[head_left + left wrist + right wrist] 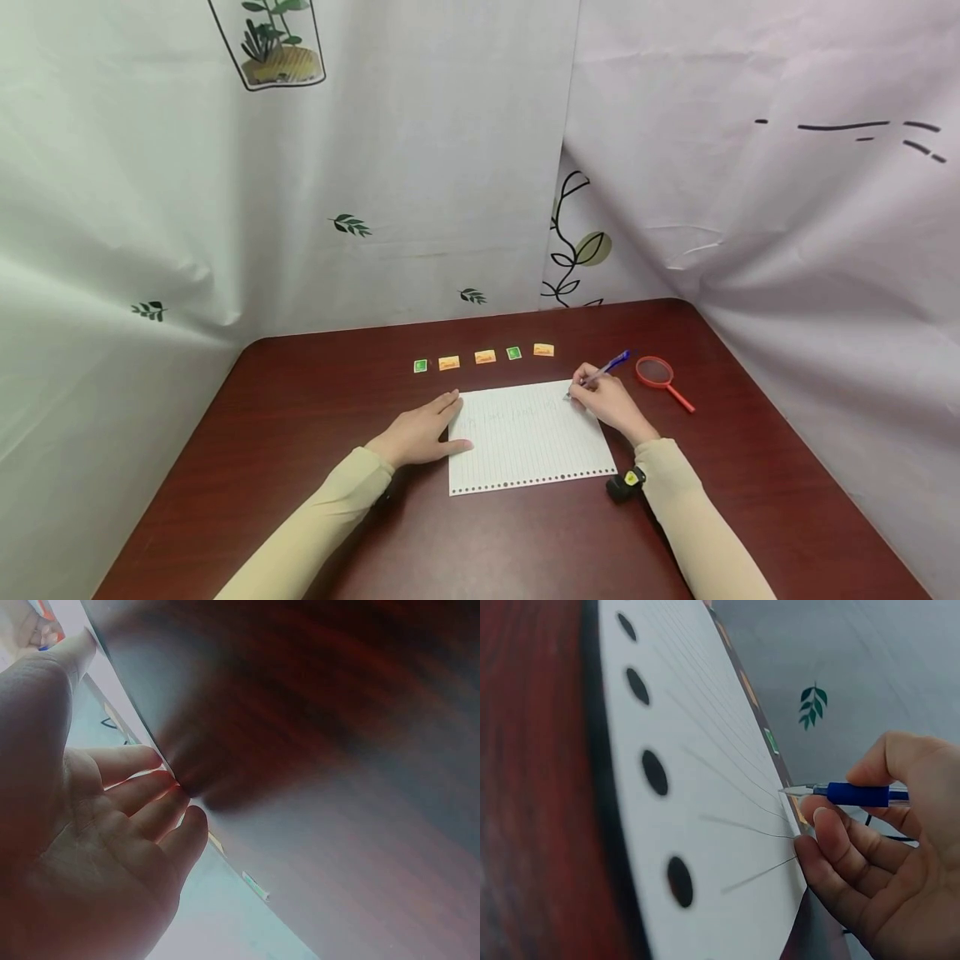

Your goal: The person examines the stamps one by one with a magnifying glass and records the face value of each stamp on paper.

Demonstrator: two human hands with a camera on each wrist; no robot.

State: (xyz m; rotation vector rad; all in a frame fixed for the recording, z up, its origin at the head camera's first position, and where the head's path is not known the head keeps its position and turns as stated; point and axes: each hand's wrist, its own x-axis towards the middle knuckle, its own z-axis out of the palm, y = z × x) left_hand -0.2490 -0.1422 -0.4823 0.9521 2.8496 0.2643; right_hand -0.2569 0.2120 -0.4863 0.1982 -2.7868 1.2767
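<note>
A lined sheet of paper (528,446) with punched holes along its near edge lies on the dark red table, faint handwriting across its upper part. My right hand (609,402) pinches a blue pen (617,361) between thumb and fingers, its tip at the sheet's upper right. In the right wrist view the pen (859,795) shows a blue grip and a pointed tip close over the paper (705,750). My left hand (422,429) rests on the sheet's left edge with fingers extended and thumb spread. The left wrist view shows its palm side (112,825).
Beyond the sheet, several small cards stand in a row, among them a green one (421,366) and an orange one (485,357). A red magnifying glass (655,372) lies right of my right hand. A patterned white curtain (450,167) hangs behind the table (315,375).
</note>
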